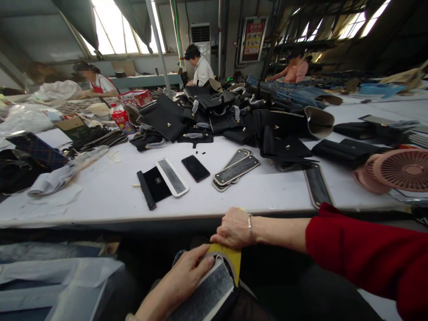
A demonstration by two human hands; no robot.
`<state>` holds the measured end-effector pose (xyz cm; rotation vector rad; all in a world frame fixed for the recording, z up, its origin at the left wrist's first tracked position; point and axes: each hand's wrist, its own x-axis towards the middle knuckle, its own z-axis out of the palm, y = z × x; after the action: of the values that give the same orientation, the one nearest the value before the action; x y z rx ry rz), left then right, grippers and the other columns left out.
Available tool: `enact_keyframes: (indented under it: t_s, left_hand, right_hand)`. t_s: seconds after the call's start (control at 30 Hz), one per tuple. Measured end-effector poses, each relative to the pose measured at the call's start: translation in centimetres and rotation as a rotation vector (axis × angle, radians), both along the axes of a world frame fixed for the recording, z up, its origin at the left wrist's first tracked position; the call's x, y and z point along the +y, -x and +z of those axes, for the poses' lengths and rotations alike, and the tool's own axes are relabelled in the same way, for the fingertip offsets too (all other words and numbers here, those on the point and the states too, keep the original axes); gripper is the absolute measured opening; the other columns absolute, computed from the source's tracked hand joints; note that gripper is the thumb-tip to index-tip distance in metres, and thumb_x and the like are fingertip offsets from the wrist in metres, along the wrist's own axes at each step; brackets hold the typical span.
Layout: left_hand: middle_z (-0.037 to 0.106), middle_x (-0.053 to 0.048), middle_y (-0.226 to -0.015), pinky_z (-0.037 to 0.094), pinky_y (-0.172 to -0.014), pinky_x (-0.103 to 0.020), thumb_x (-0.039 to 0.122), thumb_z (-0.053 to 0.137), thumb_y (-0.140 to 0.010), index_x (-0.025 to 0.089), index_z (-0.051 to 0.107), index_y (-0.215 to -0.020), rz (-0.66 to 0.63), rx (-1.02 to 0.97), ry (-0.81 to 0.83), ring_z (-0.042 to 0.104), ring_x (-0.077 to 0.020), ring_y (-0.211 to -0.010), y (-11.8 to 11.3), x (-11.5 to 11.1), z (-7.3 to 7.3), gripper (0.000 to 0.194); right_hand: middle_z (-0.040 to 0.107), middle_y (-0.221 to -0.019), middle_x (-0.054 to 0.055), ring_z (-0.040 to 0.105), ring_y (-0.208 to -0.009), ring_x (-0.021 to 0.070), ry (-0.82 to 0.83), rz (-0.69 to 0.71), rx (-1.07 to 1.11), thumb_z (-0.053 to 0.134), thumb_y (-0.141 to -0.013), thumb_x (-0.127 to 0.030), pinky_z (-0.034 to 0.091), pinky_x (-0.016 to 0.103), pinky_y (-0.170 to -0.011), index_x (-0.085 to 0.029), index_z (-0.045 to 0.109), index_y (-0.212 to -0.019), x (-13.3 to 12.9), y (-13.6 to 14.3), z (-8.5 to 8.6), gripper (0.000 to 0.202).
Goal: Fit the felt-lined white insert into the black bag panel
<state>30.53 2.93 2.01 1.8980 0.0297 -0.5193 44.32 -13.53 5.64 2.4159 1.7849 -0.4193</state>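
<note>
In my lap, below the table edge, lies a grey panel with a white edge (214, 292), tilted, with dark material beneath it. My left hand (189, 272) is closed over its upper end, thumb along the top face. A curved yellow sheet (234, 263) wraps round that end of the panel. My right hand (234, 227) is closed in a fist on the upper part of the yellow sheet, just beyond my left hand. The right fingertips are hidden from view. The underside of the panel is hidden too.
On the white table (110, 196) lie a black flap piece (158, 185), a white-edged panel (172, 177), a phone (195, 168) and stacked beige-edged panels (236, 170). Black bags (214, 111) are heaped behind. A pink fan (397, 169) stands right. Several co-workers sit farther back.
</note>
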Motion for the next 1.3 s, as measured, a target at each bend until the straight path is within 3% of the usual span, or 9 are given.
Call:
enact_keyframes:
  t_s: [0.23,0.47,0.73,0.97,1.13,1.3]
  left_hand:
    - [0.071,-0.001,-0.105,0.044,-0.084,-0.026,0.044,0.046,-0.096,0.023,0.067,-0.108,-0.036,-0.053,-0.097,0.063,-0.0210,-0.098,0.1,-0.2,1.0,0.032]
    - [0.071,-0.001,-0.098,0.042,-0.077,-0.025,0.046,0.042,-0.098,0.024,0.066,-0.105,-0.054,-0.106,-0.156,0.064,-0.0199,-0.091,0.2,-0.4,1.2,0.034]
    - [0.069,0.000,-0.086,0.040,-0.069,-0.024,0.043,0.040,-0.098,0.023,0.066,-0.088,-0.079,-0.160,-0.226,0.063,-0.0184,-0.081,0.8,-0.6,1.4,0.034]
    - [0.073,-0.001,-0.107,0.042,-0.083,-0.027,0.047,0.039,-0.098,0.027,0.070,-0.113,-0.076,-0.127,-0.120,0.063,-0.0225,-0.097,1.0,-0.4,1.6,0.040]
    - [0.071,-0.002,-0.082,0.042,-0.074,-0.028,0.050,0.039,-0.094,0.015,0.076,-0.089,0.003,-0.034,-0.007,0.057,-0.0206,-0.079,0.1,-0.3,1.7,0.052]
    - [0.061,0.000,-0.062,0.035,-0.060,-0.027,0.041,0.057,-0.081,0.011,0.077,-0.079,0.013,0.023,-0.002,0.047,-0.0156,-0.062,-1.2,-0.3,0.8,0.037]
  right_hand:
    - [0.075,-0.077,0.012,0.073,-0.074,0.0281,-0.040,-0.040,-0.030,0.028,-0.102,-0.047,0.041,0.031,-0.057,-0.019,0.076,-0.082,-0.8,0.8,-0.8,0.060]
    - [0.074,-0.076,0.013,0.072,-0.074,0.0281,-0.054,-0.038,-0.041,0.025,-0.102,-0.046,0.038,0.031,-0.055,-0.017,0.075,-0.080,-1.1,1.2,-1.0,0.062]
    - [0.075,-0.079,0.013,0.073,-0.076,0.0309,-0.034,-0.124,-0.035,0.020,-0.103,-0.046,0.047,0.035,-0.061,-0.019,0.073,-0.079,-1.8,2.7,-1.5,0.064]
    - [0.074,-0.078,0.014,0.073,-0.076,0.0350,-0.045,-0.282,-0.036,0.019,-0.102,-0.045,0.051,0.040,-0.062,-0.018,0.074,-0.080,-2.5,5.6,-1.9,0.065]
    - [0.075,-0.080,0.012,0.073,-0.076,0.0341,-0.067,-0.314,-0.013,0.019,-0.102,-0.045,0.051,0.040,-0.062,-0.019,0.073,-0.082,-2.7,7.0,-2.2,0.063]
    - [0.074,-0.081,0.013,0.072,-0.077,0.0339,-0.111,-0.355,0.008,0.020,-0.102,-0.044,0.047,0.038,-0.063,-0.018,0.072,-0.081,-2.8,7.1,-2.5,0.062]
